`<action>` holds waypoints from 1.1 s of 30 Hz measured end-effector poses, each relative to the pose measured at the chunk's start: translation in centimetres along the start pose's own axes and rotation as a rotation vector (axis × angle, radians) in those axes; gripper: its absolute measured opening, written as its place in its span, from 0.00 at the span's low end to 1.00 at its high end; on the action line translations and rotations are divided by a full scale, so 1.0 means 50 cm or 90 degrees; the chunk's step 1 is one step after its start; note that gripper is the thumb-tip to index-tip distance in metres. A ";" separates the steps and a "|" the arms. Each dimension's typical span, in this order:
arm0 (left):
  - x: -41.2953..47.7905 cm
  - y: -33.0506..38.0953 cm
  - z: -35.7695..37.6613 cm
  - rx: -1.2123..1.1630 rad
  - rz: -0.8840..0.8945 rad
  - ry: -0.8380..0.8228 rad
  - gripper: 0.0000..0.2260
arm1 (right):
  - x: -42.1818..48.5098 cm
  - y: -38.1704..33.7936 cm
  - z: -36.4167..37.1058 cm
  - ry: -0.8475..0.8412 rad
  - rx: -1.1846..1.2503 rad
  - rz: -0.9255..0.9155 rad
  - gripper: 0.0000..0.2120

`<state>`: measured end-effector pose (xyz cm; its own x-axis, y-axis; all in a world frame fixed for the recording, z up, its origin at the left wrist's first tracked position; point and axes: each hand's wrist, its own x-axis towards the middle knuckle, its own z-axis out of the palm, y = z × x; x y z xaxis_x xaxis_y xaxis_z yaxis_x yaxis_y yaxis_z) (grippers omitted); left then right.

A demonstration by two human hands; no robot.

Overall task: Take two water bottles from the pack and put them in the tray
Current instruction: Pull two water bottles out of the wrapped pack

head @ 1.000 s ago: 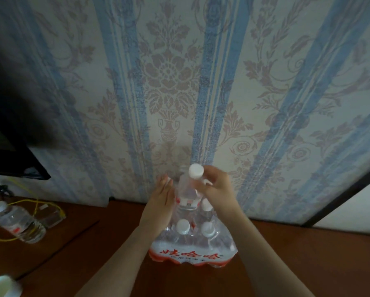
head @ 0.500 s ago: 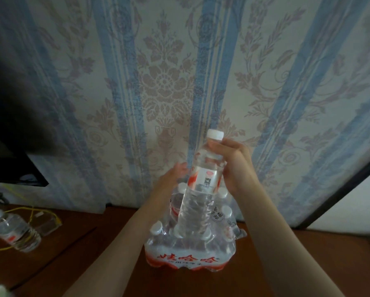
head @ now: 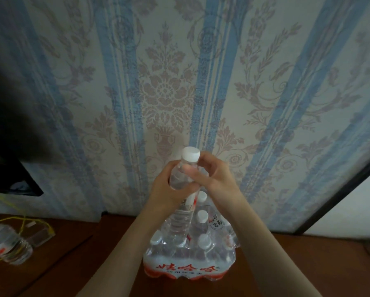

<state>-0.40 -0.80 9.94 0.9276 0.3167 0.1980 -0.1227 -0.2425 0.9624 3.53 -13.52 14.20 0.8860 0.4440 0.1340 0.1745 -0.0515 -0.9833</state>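
A clear water bottle (head: 180, 219) with a white cap is held upright above the shrink-wrapped pack (head: 190, 262), which stands on the brown table against the wall. My left hand (head: 169, 189) wraps around the bottle's upper body. My right hand (head: 214, 179) grips its neck just below the cap. The pack has red lettering on its front and several white-capped bottles inside. No tray is in view.
Another water bottle (head: 7, 246) lies at the far left of the table, beside a small clear box (head: 39, 234) and a yellow cable (head: 19, 220). A dark screen (head: 6, 179) hangs at the left. Patterned wallpaper rises right behind the pack.
The bottle came up out of the pack in my right hand. My left hand has left the pack and now also grips the bottle.
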 end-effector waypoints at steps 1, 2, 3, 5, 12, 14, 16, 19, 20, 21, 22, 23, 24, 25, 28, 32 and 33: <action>0.000 -0.005 -0.004 -0.010 0.001 0.017 0.15 | -0.005 0.015 -0.009 -0.018 -0.035 -0.020 0.18; 0.000 -0.010 -0.009 -0.027 -0.001 0.036 0.14 | -0.011 0.034 -0.021 -0.021 -0.067 -0.025 0.19; -0.002 -0.012 -0.017 -0.045 -0.003 0.048 0.15 | -0.015 0.061 -0.036 -0.015 -0.109 -0.012 0.20; -0.007 -0.018 -0.034 -0.081 -0.006 0.051 0.16 | -0.020 0.126 -0.066 -0.050 -0.297 0.054 0.18; -0.001 -0.010 -0.065 -0.112 -0.039 0.054 0.18 | 0.004 0.257 -0.061 -0.258 -0.787 0.174 0.24; 0.000 -0.018 -0.064 -0.118 -0.048 0.065 0.15 | 0.012 0.270 -0.042 -0.250 -0.875 0.187 0.26; -0.005 -0.014 -0.061 -0.105 -0.056 0.073 0.18 | 0.012 0.284 -0.027 -0.209 -0.899 0.188 0.25; -0.009 -0.006 -0.060 -0.089 -0.035 0.052 0.23 | 0.006 0.307 -0.024 -0.139 -0.853 0.171 0.23; -0.012 0.000 -0.060 -0.088 -0.038 0.045 0.26 | 0.004 0.312 -0.025 -0.120 -0.838 0.163 0.23; -0.013 -0.002 -0.060 -0.086 -0.032 0.042 0.28 | 0.002 0.316 -0.029 -0.101 -0.821 0.159 0.22; -0.013 -0.001 -0.060 -0.092 -0.026 0.044 0.28 | 0.000 0.316 -0.030 -0.083 -0.799 0.158 0.21; -0.013 -0.004 -0.060 -0.099 -0.027 0.045 0.28 | 0.000 0.315 -0.031 -0.062 -0.767 0.158 0.19; -0.015 0.001 -0.061 -0.104 -0.028 0.043 0.29 | 0.000 0.310 -0.031 -0.039 -0.717 0.156 0.16; -0.016 0.000 -0.062 -0.105 -0.026 0.040 0.28 | -0.002 0.302 -0.033 -0.009 -0.651 0.147 0.14; -0.019 0.008 -0.064 -0.112 -0.041 0.035 0.28 | -0.015 0.257 -0.047 0.111 -0.412 0.116 0.15; -0.019 0.013 -0.062 -0.104 -0.042 0.025 0.25 | -0.024 0.143 -0.064 0.162 -0.076 -0.002 0.12; -0.018 0.016 -0.060 -0.102 -0.041 0.025 0.22 | -0.025 0.109 -0.070 0.146 -0.027 -0.044 0.13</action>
<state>-2.40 1.47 11.07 0.9212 0.3633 0.1394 -0.1215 -0.0720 0.9900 4.88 -17.51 9.13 0.9449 0.2328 0.2301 0.2517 -0.0677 -0.9654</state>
